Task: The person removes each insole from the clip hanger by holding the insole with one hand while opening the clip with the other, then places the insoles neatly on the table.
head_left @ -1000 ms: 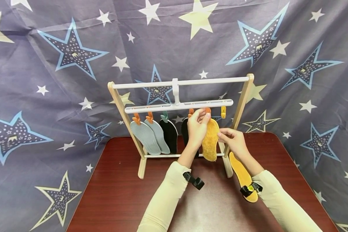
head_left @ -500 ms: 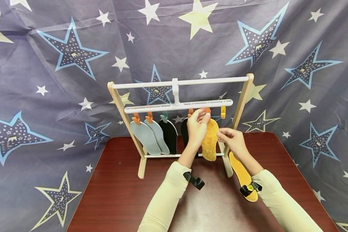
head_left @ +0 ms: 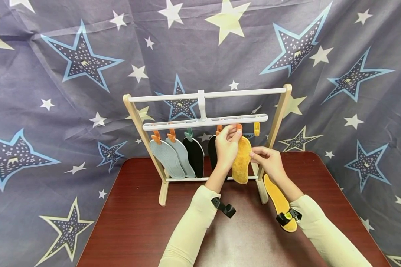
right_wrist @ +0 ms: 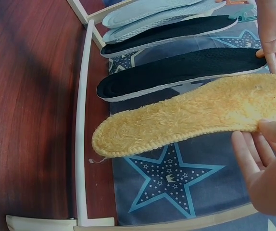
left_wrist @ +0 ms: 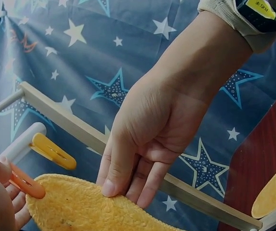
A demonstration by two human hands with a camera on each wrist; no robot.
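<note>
A fuzzy yellow insole (head_left: 242,161) hangs toe-down from an orange clip (left_wrist: 27,183) on the white hanger bar (head_left: 183,124). My left hand (head_left: 227,148) pinches that clip at the insole's top. With thumb and fingers, my right hand (head_left: 270,160) pinches the insole's right edge, seen closely in the right wrist view. A black insole (right_wrist: 176,72) hangs just left of it, partly hidden behind my left hand in the head view. A second yellow insole (head_left: 276,196) lies on the table under my right forearm.
Two grey insoles (head_left: 167,159) and another black insole (head_left: 195,157) hang from clips on the left. A yellow clip (head_left: 257,129) hangs at the bar's right end. The wooden rack (head_left: 280,115) stands on the red-brown table (head_left: 133,211) before a starry cloth (head_left: 97,33).
</note>
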